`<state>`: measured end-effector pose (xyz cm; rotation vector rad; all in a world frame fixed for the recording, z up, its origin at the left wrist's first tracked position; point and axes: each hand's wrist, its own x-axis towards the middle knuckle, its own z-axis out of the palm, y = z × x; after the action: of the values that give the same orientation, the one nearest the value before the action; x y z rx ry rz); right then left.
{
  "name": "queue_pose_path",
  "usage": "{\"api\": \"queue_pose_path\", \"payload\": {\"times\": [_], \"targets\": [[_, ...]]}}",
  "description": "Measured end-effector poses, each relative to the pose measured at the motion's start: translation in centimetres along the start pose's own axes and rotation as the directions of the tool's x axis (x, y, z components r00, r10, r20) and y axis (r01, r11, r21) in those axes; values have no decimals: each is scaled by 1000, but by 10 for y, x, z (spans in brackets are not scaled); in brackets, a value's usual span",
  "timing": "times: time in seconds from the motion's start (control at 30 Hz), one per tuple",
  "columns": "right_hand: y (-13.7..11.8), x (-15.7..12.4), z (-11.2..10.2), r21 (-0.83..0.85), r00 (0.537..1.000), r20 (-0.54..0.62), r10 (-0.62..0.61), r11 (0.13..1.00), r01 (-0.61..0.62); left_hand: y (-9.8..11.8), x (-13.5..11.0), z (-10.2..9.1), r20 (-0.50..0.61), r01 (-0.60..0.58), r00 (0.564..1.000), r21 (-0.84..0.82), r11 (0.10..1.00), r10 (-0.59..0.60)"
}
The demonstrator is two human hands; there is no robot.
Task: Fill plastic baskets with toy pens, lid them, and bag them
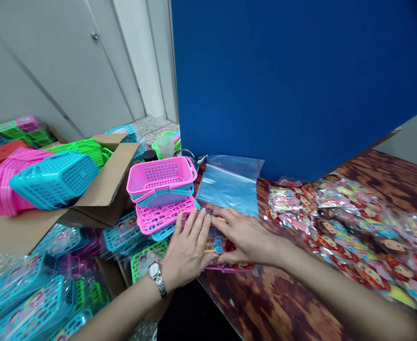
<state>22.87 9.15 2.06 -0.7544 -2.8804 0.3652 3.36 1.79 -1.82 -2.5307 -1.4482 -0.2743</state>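
My left hand [189, 251], with a metal watch on the wrist, lies with fingers stretched out on a clear-wrapped package [215, 245] with printed pictures. My right hand [247, 237] rests palm down on the same package, fingers extended. A pink rim [230, 270] shows beneath the package, mostly hidden by the hands. Beyond my left fingertips is a stack of plastic baskets [160, 173], a pink one on top, above pink and blue perforated lids [166, 215]. A clear plastic bag [230, 177] lies flat just behind my hands.
At right, bagged items with cartoon faces [336, 227] cover part of the wood-patterned table [265, 303]. Left, an open cardboard box [105, 194] holds nested baskets, with wrapped blue baskets [34, 303] below on the floor. A blue panel [283, 85] stands behind the table.
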Motion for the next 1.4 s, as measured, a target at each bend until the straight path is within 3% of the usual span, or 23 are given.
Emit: {"api": "queue_pose_path", "payload": {"times": [0.17, 0.23, 0.57, 0.83, 1.03, 1.27, 1.4], "targets": [[9, -7, -1, 124, 971, -126, 202, 975, -187, 1, 3, -3, -12, -6, 1000, 14, 1000, 6], [12, -2, 5, 118, 964, -94, 248, 965, -236, 1, 4, -4, -29, -11, 1000, 22, 1000, 12], [15, 24, 2, 164, 994, 108, -5, 986, -13, 16, -8, -1, -284, -87, 956, -16, 996, 79], [26, 21, 11, 294, 990, 138, -17, 955, -24, 18, 4, 5, -46, -54, 998, -81, 995, 50], [33, 24, 14, 312, 983, 183, 8, 948, -66, 14, 6, 13, 7, -9, 1000, -63, 998, 10], [23, 30, 19, 129, 982, 135, 134, 980, -152, 7, 7, 13, 96, -2, 995, -54, 999, 7], [19, 21, 13, 52, 984, 100, 147, 987, -153, 5, 10, 12, 140, 33, 990, -78, 996, -22]]}}
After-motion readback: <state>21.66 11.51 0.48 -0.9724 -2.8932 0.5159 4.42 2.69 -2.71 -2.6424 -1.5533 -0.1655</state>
